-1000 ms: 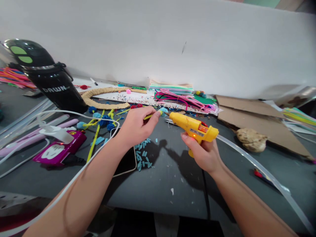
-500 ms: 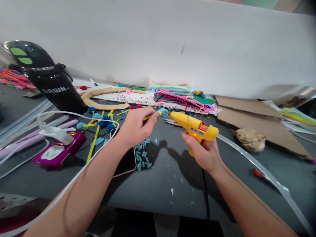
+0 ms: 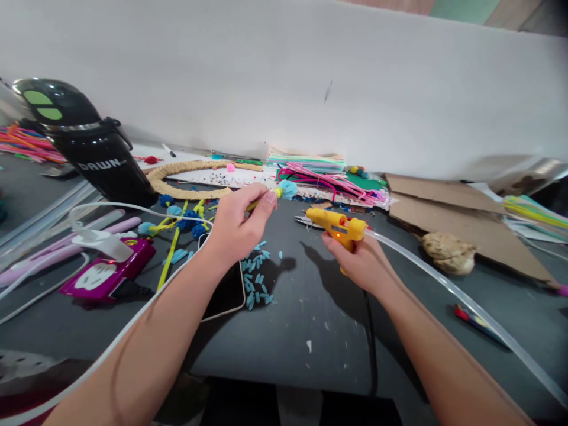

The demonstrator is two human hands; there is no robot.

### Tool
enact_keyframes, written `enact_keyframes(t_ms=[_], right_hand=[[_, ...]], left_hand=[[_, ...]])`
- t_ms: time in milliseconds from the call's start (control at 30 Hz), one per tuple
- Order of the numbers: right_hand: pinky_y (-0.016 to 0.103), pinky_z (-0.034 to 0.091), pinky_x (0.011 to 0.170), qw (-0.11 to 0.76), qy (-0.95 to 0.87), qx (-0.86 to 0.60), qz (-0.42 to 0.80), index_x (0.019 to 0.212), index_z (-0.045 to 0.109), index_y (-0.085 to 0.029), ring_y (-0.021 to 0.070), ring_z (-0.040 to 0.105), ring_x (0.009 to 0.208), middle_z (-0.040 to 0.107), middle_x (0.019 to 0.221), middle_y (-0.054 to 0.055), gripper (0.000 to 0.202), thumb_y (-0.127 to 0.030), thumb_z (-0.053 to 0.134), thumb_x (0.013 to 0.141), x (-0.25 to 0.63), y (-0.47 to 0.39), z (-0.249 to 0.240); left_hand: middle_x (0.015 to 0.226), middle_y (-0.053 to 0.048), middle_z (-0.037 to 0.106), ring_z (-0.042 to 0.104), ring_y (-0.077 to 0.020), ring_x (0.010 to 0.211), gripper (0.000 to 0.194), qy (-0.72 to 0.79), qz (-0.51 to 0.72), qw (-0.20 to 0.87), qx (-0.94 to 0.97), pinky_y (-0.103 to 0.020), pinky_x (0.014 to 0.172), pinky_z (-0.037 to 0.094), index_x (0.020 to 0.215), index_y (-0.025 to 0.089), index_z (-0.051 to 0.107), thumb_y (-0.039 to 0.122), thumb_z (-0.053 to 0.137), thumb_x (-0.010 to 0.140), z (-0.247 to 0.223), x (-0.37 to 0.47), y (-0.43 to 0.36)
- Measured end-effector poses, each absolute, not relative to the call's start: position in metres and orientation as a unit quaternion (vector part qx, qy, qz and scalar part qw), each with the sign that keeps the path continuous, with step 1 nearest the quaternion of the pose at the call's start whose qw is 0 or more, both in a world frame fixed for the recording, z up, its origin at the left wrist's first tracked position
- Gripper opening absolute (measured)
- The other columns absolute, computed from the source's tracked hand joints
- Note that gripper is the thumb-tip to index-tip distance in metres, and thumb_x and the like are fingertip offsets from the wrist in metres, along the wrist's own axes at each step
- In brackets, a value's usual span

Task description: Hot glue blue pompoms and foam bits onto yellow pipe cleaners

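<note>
Between the thumb and fingers of my left hand (image 3: 242,222) is the yellow-green stem of a small pipe-cleaner flower (image 3: 287,189) with a fluffy light-blue head. My right hand (image 3: 361,254) is wrapped round the handle of a yellow hot glue gun (image 3: 337,225), its small light glowing orange. The gun's nozzle points left, apart from the flower. From its back a long clear glue stick (image 3: 444,284) curves down to the right. Scissors (image 3: 307,221) lie behind the nozzle. Several short light-blue pieces (image 3: 257,275) are strewn beside a phone (image 3: 228,290), partly hidden under my left forearm.
A black bottle (image 3: 95,154) and a magenta power strip (image 3: 109,269) with a white cable stand at left. Finished-looking blue flowers (image 3: 189,220) lie near a tan wrapped ring (image 3: 162,183). Pink pipe cleaners (image 3: 328,177) lie at the back, cardboard (image 3: 444,213) at right.
The glue gun has moved back from the flower and turned, with its nozzle lower. My left hand has shifted slightly left, and the flower head is raised and turned more into view.
</note>
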State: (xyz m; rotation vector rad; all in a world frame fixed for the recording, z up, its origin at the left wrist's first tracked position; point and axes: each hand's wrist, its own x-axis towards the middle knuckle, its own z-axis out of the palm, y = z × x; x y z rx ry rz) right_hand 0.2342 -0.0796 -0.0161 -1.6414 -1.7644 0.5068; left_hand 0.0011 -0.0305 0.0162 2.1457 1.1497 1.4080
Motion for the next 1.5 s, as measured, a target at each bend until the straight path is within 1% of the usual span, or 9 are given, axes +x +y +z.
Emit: enact_keyframes(t_ms=[133, 367, 700, 867, 1033, 1133, 1233, 1400, 1500], right_hand=[[0.031, 0.044, 0.060, 0.218, -0.717, -0.642, 0.163, 0.086, 0.068, -0.020, 0.0194, 0.060, 0.063, 0.065, 0.070, 0.002, 0.029, -0.044, 0.053, 0.088, 0.230, -0.071, -0.028], [0.029, 0.037, 0.056, 0.125, -0.737, -0.655, 0.106, 0.082, 0.067, -0.020, 0.0213, 0.060, 0.067, 0.067, 0.078, 0.006, 0.037, -0.053, 0.051, 0.088, 0.229, -0.069, -0.032], [0.027, 0.029, 0.049, 0.080, -0.736, -0.668, 0.079, 0.085, 0.067, -0.022, 0.0172, 0.054, 0.055, 0.066, 0.072, 0.005, 0.048, -0.068, 0.056, 0.079, 0.242, -0.079, -0.019], [0.028, 0.026, 0.045, 0.014, -0.704, -0.706, 0.075, 0.060, 0.064, -0.023, 0.0178, 0.051, 0.048, 0.062, 0.061, 0.005, 0.066, -0.086, 0.045, 0.071, 0.247, -0.081, -0.012], [0.027, 0.023, 0.040, -0.008, -0.712, -0.694, 0.110, 0.042, 0.055, -0.022, 0.0154, 0.044, 0.038, 0.056, 0.049, 0.005, 0.073, -0.089, 0.042, 0.068, 0.257, -0.083, -0.008], [0.027, 0.023, 0.039, -0.033, -0.708, -0.675, 0.203, 0.039, 0.052, -0.021, 0.0127, 0.041, 0.032, 0.049, 0.039, 0.002, 0.072, -0.086, 0.046, 0.070, 0.261, -0.091, -0.005], [0.026, 0.024, 0.042, -0.023, -0.743, -0.606, 0.283, 0.049, 0.058, -0.020, 0.0120, 0.046, 0.038, 0.053, 0.043, 0.000, 0.061, -0.075, 0.055, 0.076, 0.256, -0.104, 0.000], [0.023, 0.032, 0.051, 0.016, -0.819, -0.479, 0.315, 0.071, 0.062, -0.021, 0.0108, 0.052, 0.056, 0.060, 0.061, -0.003, 0.033, -0.047, 0.056, 0.091, 0.231, -0.124, 0.007], [0.023, 0.034, 0.055, 0.034, -0.837, -0.468, 0.283, 0.074, 0.060, -0.021, 0.0111, 0.053, 0.058, 0.062, 0.066, -0.003, 0.026, -0.038, 0.055, 0.093, 0.210, -0.133, 0.003]], left_hand=[[0.064, 0.000, 0.056, 0.049, -0.0118, 0.060, 0.025, 0.398, 0.502, 0.175, 0.747, -0.026, 0.057, 0.038, 0.076, 0.017, 0.060, 0.030, 0.050, 0.094, 0.016, 0.001, -0.029], [0.066, -0.001, 0.058, 0.050, -0.0124, 0.060, 0.027, 0.401, 0.495, 0.183, 0.749, -0.027, 0.055, 0.037, 0.077, 0.018, 0.060, 0.034, 0.049, 0.095, 0.012, -0.001, -0.023], [0.063, 0.000, 0.056, 0.045, -0.0110, 0.055, 0.029, 0.405, 0.488, 0.180, 0.752, -0.026, 0.053, 0.035, 0.077, 0.018, 0.060, 0.037, 0.048, 0.095, 0.011, -0.001, -0.022], [0.064, 0.000, 0.056, 0.043, -0.0109, 0.055, 0.028, 0.407, 0.488, 0.175, 0.752, -0.026, 0.052, 0.034, 0.077, 0.018, 0.061, 0.036, 0.049, 0.095, 0.011, -0.002, -0.021], [0.065, 0.000, 0.056, 0.044, -0.0112, 0.056, 0.029, 0.409, 0.485, 0.170, 0.754, -0.026, 0.053, 0.035, 0.076, 0.018, 0.060, 0.036, 0.048, 0.095, 0.011, -0.001, -0.022], [0.067, -0.001, 0.059, 0.046, -0.0117, 0.057, 0.029, 0.409, 0.485, 0.165, 0.755, -0.026, 0.054, 0.036, 0.075, 0.018, 0.059, 0.036, 0.048, 0.095, 0.012, -0.001, -0.022], [0.066, -0.001, 0.058, 0.045, -0.0117, 0.056, 0.029, 0.410, 0.487, 0.164, 0.754, -0.026, 0.054, 0.035, 0.075, 0.018, 0.058, 0.036, 0.048, 0.095, 0.012, 0.000, -0.023], [0.065, 0.000, 0.055, 0.044, -0.0111, 0.056, 0.028, 0.407, 0.486, 0.181, 0.752, -0.026, 0.053, 0.035, 0.077, 0.018, 0.059, 0.036, 0.048, 0.095, 0.012, 0.000, -0.023], [0.065, 0.000, 0.055, 0.044, -0.0112, 0.057, 0.028, 0.405, 0.489, 0.180, 0.751, -0.026, 0.053, 0.035, 0.077, 0.018, 0.059, 0.035, 0.048, 0.095, 0.012, 0.000, -0.024]])
